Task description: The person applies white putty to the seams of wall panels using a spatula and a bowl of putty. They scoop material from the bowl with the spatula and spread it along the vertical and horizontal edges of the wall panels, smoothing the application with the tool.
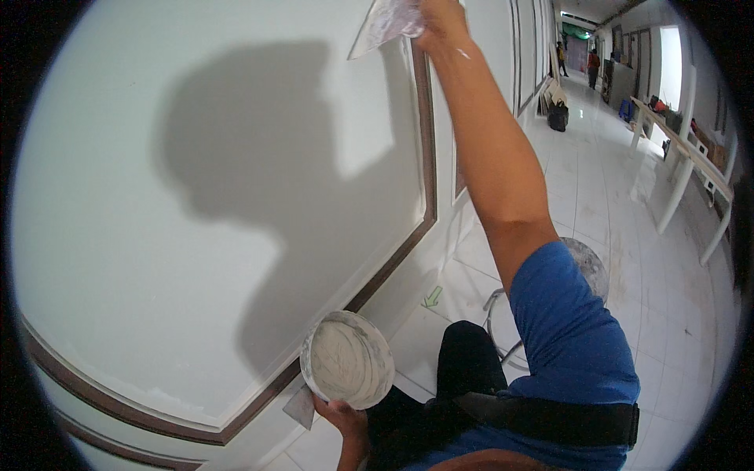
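Observation:
My right hand (pixel 437 22) reaches up to the top of the view and grips a wide scraper (pixel 378 23) with whitish paste on it, at the upper right edge of the white wall panel (pixel 102 204) with its brown moulding (pixel 430 141); whether the blade touches the surface I cannot tell. Low in the view, my left hand (pixel 345 420) holds a round bowl (pixel 347 357) coated inside with pale paste, together with a grey metal scraper (pixel 298 407) below it. The shadow of my head and arm falls across the panel.
A round stool (pixel 581 263) stands behind my right arm on the tiled floor (pixel 660 314). Along the corridor are a white bench (pixel 674 149), a dark bag (pixel 558 116) and leaning boards (pixel 547 98). Two people (pixel 593 67) (pixel 562 59) are far off.

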Demonstrator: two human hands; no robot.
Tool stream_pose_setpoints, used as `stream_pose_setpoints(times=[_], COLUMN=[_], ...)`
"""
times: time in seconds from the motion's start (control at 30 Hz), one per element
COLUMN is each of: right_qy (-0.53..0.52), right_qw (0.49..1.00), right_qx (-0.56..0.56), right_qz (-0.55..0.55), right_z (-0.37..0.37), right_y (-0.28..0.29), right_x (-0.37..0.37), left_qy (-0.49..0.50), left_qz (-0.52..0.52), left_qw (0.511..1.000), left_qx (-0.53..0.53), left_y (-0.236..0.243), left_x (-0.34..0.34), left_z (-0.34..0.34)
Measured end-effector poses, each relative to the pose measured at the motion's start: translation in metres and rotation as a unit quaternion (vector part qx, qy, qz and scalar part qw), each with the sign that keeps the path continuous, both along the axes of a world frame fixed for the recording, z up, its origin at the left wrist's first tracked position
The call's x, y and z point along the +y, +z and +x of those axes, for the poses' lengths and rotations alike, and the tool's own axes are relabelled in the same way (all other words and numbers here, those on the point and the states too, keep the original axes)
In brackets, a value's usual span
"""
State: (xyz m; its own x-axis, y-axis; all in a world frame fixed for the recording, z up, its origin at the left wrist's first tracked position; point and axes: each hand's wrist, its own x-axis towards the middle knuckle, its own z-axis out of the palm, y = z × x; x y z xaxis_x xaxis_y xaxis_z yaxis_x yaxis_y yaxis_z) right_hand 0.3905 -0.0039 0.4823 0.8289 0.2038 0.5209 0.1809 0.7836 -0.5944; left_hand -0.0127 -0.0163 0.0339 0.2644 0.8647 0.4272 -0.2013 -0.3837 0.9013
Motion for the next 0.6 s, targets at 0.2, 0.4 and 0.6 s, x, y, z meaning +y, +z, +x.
stream_pose_setpoints(times=[0.2, 0.4, 0.6], right_qy=[-0.181, -0.308, -0.349], right_qw=[0.969, 0.913, 0.875], right_qx=[-0.158, -0.241, -0.267], right_qz=[-0.051, -0.118, -0.200], right_z=[0.013, 0.024, 0.023], right_y=[-0.047, -0.107, -0.114], right_x=[-0.023, -0.001, 0.008], left_qy=[-0.008, 0.010, -0.006], left_qz=[-0.036, -0.022, -0.007], left_qw=[0.998, 0.997, 0.999], left_qx=[-0.060, -0.078, -0.033], left_y=[-0.002, -0.013, -0.006], left_x=[-0.001, 0.004, -0.002], left_z=[0.007, 0.008, 0.003])
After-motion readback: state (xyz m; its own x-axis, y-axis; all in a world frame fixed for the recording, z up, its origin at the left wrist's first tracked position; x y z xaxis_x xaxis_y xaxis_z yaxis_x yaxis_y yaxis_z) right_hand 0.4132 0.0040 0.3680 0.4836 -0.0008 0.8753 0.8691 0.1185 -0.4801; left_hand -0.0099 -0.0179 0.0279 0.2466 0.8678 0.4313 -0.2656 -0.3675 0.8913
